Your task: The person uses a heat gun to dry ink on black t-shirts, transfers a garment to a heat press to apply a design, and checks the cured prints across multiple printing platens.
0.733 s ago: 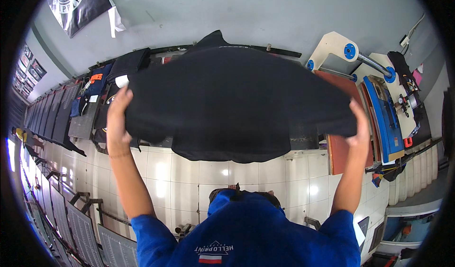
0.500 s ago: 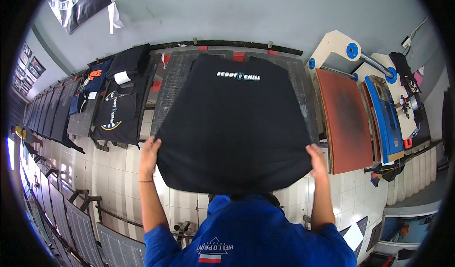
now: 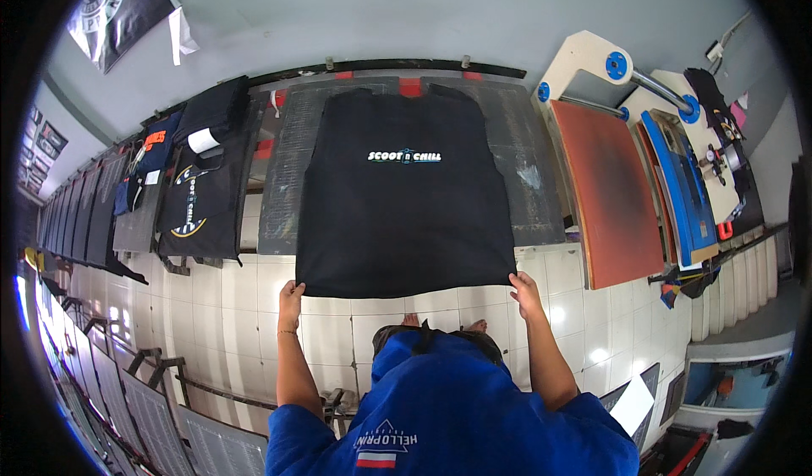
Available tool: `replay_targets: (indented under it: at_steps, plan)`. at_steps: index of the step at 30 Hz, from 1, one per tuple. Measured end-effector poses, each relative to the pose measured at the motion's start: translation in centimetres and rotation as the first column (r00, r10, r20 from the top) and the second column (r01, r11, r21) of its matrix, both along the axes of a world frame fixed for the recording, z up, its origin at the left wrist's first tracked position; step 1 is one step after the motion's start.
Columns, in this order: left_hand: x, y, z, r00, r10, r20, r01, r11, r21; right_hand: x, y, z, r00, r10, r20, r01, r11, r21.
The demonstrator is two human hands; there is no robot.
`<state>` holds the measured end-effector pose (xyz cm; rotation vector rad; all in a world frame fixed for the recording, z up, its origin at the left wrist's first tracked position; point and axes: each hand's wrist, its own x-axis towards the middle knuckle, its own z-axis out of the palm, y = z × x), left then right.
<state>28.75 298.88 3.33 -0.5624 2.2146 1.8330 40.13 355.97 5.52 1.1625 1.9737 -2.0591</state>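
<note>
A black T-shirt [image 3: 404, 210] with a small white and blue print on its chest lies spread flat on a grey printing board [image 3: 288, 172], its hem hanging over the near edge. My left hand [image 3: 290, 294] pinches the hem's left corner. My right hand [image 3: 524, 290] pinches the hem's right corner. Both arms reach forward from my blue shirt [image 3: 448, 417] at the lower edge.
A heat press with an orange-brown plate [image 3: 605, 193] and blue parts stands to the right. On the left lie more black shirts [image 3: 199, 197] and a long row of boards [image 3: 76, 214]. White floor tiles [image 3: 228, 307] lie below. A grey wall [image 3: 381, 11] is behind.
The shirt was held up in the air with raised arms, then came down onto the board. Now it lies flat and my hands are low at its hem.
</note>
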Motion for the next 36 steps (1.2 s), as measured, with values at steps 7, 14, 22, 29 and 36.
replay_targets:
  at_steps: [7, 14, 22, 29, 36]
  plan:
    - [-0.9, -4.8, -9.2, 0.97, 0.012, -0.242, -0.103, 0.923, -0.37, 0.4, 0.4, -9.9, 0.989, 0.078, -0.129, -0.015, 0.901, 0.433]
    - [-4.2, 6.2, -17.8, 0.582, -0.745, 0.327, 0.811, 0.506, -0.292, 8.5, -1.5, -4.9, 0.968, -0.251, -0.023, 0.24, 0.894, 0.379]
    - [1.3, 37.9, -9.7, -0.315, -0.91, 0.27, 0.948, -0.314, 0.048, 33.1, -8.1, -1.6, 0.475, -0.867, -0.149, 0.859, 0.42, 0.292]
    - [20.1, 58.6, -3.2, -0.783, -0.593, 0.187, 0.607, -0.795, 0.019, 46.2, -28.5, 2.6, -0.398, -0.885, 0.24, 0.761, -0.173, 0.625]
    - [38.7, 68.0, -4.3, -0.728, -0.681, 0.086, 0.664, -0.666, 0.34, 41.5, -35.1, 1.2, -0.466, -0.712, 0.526, 0.872, -0.269, 0.409]
